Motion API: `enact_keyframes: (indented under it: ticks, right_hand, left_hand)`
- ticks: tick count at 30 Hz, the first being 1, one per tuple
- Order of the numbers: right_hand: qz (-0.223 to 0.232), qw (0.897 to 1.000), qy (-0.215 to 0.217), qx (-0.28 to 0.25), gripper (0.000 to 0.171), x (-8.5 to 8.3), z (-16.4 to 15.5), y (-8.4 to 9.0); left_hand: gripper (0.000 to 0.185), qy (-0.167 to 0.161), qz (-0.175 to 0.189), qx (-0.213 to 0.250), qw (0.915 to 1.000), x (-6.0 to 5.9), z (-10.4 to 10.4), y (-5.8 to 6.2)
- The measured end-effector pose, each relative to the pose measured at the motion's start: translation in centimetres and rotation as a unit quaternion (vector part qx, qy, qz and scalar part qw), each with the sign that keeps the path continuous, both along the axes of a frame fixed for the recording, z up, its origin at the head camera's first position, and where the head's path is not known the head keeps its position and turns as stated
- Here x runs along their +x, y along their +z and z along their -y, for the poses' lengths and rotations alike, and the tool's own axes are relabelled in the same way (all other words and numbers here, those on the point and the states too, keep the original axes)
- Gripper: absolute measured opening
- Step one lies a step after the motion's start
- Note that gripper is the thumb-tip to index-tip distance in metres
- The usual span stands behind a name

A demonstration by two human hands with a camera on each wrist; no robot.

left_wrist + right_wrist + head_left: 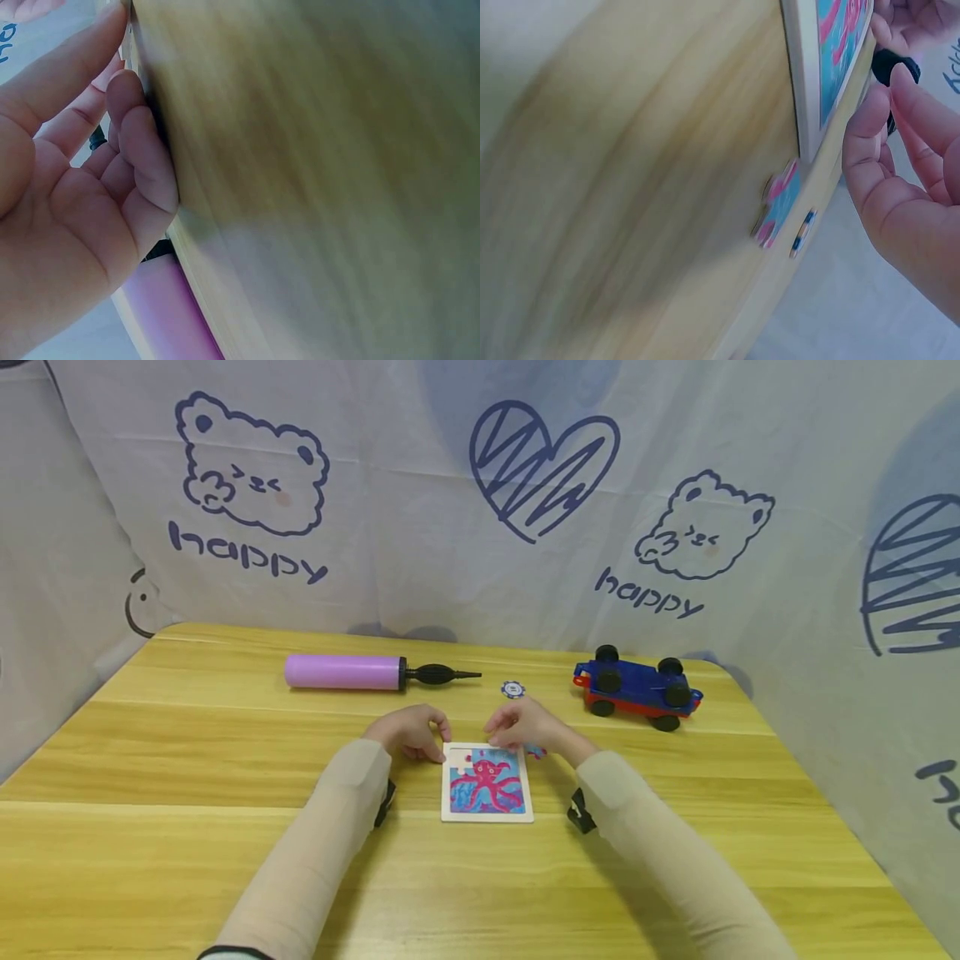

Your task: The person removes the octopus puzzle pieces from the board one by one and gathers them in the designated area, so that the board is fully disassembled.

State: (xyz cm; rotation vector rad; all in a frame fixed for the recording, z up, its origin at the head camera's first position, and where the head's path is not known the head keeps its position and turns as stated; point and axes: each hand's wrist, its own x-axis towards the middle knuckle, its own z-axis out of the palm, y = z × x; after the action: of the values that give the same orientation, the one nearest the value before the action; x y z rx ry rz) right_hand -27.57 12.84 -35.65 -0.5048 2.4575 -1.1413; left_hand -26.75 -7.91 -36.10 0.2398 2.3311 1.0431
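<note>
**A:** How far along are you with the puzzle (487,782)?

**B:** By the look of it, you're nearly done. The frame sits on the table (187,827) right in front of you, and most of the pink octopus picture is filled in. A pale gap shows at the top left corner, so at least one spot is unfilled.

**A:** And the loose bits?

**B:** One puzzle piece (778,204) lies on the table just beside the frame's right edge, close to your right hand (525,727). I'd judge that one is left to go in.

**A:** What are your hands doing?

**B:** Your left hand (408,732) rests at the frame's top left corner, fingers loosely curled, gripping nothing that I can see. Your right hand hovers at the top right corner with fingers bent; whether it pinches a piece there, I cannot tell.

**A:** Anything else around?

**B:** A purple pump (367,672), a small chip (513,689) and a toy car (637,687) lie further back, well apart from the puzzle.
</note>
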Motion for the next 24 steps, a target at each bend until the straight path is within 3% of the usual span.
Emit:
enact_keyframes:
  ticks: [6,17,24]
  right_hand:
    - [0.025,1.0,0.013,-0.003,0.021,0.2,0.8,-0.2]
    - [0.03,0.998,0.059,0.011,0.023,0.4,1.3,-0.5]
    - [0.006,0.996,0.077,0.04,0.025,0.8,1.5,-0.3]
  left_hand:
    - [0.022,-0.005,-0.001,-0.001,1.0,0.0,0.0,0.0]
    - [0.022,-0.004,-0.002,-0.003,1.0,0.0,0.1,0.1]
    - [0.021,-0.007,0.0,-0.004,1.0,-0.1,0.0,0.1]
